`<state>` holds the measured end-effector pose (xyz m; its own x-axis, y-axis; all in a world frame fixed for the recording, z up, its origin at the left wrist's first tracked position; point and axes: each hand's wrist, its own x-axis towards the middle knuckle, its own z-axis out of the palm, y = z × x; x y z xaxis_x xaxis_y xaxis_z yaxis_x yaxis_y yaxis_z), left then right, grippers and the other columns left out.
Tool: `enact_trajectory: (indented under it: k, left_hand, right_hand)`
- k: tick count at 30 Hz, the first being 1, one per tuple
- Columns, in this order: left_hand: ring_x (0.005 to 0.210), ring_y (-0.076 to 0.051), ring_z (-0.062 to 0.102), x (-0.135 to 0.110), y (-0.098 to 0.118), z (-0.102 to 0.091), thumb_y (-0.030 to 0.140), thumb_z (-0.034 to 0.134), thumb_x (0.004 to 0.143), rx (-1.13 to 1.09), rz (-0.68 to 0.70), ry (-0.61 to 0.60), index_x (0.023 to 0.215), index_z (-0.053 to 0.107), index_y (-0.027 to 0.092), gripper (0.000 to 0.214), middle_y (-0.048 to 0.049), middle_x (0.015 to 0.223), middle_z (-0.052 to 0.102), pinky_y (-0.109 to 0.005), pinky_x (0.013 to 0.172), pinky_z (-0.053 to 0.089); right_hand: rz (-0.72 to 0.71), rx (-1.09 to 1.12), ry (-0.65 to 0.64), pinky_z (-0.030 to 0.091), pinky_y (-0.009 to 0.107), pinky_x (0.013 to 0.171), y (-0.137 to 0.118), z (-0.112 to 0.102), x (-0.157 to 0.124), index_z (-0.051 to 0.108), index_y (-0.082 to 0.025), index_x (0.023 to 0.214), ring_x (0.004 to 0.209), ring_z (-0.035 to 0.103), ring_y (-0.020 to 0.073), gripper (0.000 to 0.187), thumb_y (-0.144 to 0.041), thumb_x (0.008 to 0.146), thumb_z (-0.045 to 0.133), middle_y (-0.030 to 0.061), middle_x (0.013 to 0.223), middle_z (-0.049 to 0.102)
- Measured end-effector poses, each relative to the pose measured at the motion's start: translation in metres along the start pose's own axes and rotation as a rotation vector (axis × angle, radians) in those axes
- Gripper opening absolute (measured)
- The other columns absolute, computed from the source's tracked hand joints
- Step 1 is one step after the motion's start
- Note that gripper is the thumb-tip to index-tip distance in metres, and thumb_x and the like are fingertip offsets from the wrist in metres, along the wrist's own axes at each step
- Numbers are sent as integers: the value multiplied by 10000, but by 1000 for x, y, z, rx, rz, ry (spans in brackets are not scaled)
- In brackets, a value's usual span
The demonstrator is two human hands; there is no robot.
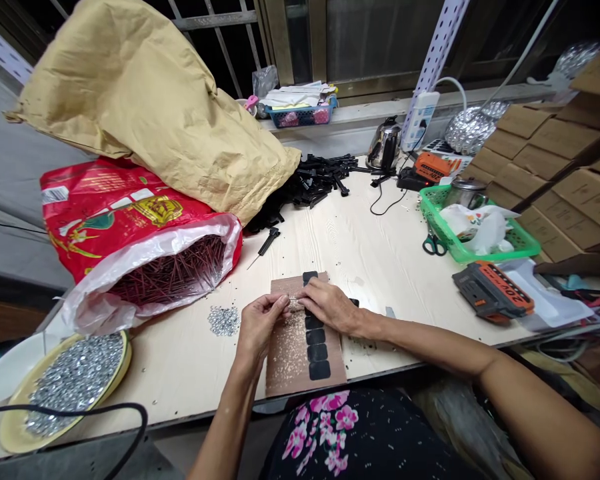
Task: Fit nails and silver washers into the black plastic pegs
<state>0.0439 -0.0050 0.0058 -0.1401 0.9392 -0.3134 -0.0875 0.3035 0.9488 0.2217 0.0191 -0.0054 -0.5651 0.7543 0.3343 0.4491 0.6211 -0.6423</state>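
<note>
Floral clothing [325,427] lies nearest, at six o'clock; over the brown board [287,367], the left hand [260,323] pinches a thin piece [293,302], long axis roughly nine-to-three, pointing end unclear; the right hand [334,307] meets it, grip hidden; apparently fine two-handed handling, next calling for steady fingertips

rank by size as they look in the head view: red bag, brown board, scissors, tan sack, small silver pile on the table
1. Tan sack
2. Red bag, partly under the sack
3. Brown board
4. Scissors and silver pile: too alike to rank
</note>
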Motion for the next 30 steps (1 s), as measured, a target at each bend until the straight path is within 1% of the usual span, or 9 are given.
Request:
enact_trajectory:
  k: [5, 8, 12, 16, 21, 23, 26, 27, 30]
  left_hand:
    - [608, -105, 569, 5, -3, 14, 402, 783, 603, 66, 44, -27, 843, 698, 117, 382, -26, 737, 660, -236, 615, 472]
    - [684, -124, 567, 7, -5, 20, 426, 767, 616, 130, 78, -27, 1063, 666, 132, 544, -34, 845, 639, -249, 611, 490]
    - [600, -105, 513, 7, -12, 18, 477, 676, 712, 231, 162, 70, 1261, 541, 148, 654, -6, 789, 573, -225, 511, 444]
    - [565, -103, 496, 7, -24, 12, 499, 582, 790, 324, 243, 176, 1272, 527, 181, 579, 6, 755, 558, -224, 507, 417]
    - [557, -107, 481, 9, -34, 11, 500, 529, 825, 396, 298, 281, 1241, 556, 183, 524, -1, 755, 579, -241, 553, 422]
    - [566, -112, 487, 10, -36, 11, 500, 521, 826, 416, 305, 294, 1229, 569, 185, 513, -11, 773, 595, -249, 567, 431]
    - [626, -133, 526, 11, -37, 11, 501, 520, 823, 439, 315, 319, 1208, 588, 179, 506, -34, 823, 620, -268, 618, 459]
    - [650, -140, 539, 11, -38, 11, 501, 520, 822, 440, 317, 323, 1203, 591, 176, 505, -42, 844, 626, -272, 633, 466]
    - [676, -146, 554, 11, -38, 11, 500, 516, 824, 435, 318, 326, 1196, 592, 166, 506, -53, 875, 637, -276, 647, 473]
  right_hand:
    - [95, 65, 17, 457, 281, 749, 8, -10, -8, 597, -162, 966, 834, 555, 143, 152, -233, 947, 464, 42, 883, 605]
    - [138, 20, 42, 458, 284, 756, 20, -23, -10, 598, -172, 980, 864, 563, 145, 153, -252, 947, 472, 44, 935, 617]
    - [148, -104, 25, 472, 279, 741, 48, -35, -5, 611, -159, 997, 854, 561, 142, 188, -256, 955, 456, 53, 938, 605]
    - [33, -244, -35, 480, 276, 702, 61, -27, -11, 616, -131, 926, 861, 530, 153, 203, -223, 959, 437, 62, 887, 587]
    - [-387, -261, -310, 451, 220, 581, 48, -18, -30, 577, -139, 861, 766, 479, 121, 266, -128, 972, 335, 24, 811, 549]
    - [-347, -236, -287, 467, 225, 601, 48, -23, -25, 571, -136, 853, 778, 479, 120, 254, -145, 974, 347, 26, 821, 548]
    - [-140, -246, -162, 495, 251, 631, 50, -29, -15, 561, -118, 841, 785, 482, 124, 213, -181, 963, 399, 42, 835, 545]
    - [-156, -243, -185, 494, 246, 616, 49, -30, -15, 557, -119, 832, 767, 478, 121, 203, -172, 958, 407, 35, 819, 539]
    - [-452, -184, -434, 461, 201, 556, 40, -31, -20, 555, -135, 835, 772, 471, 117, 216, -104, 948, 374, 16, 801, 530]
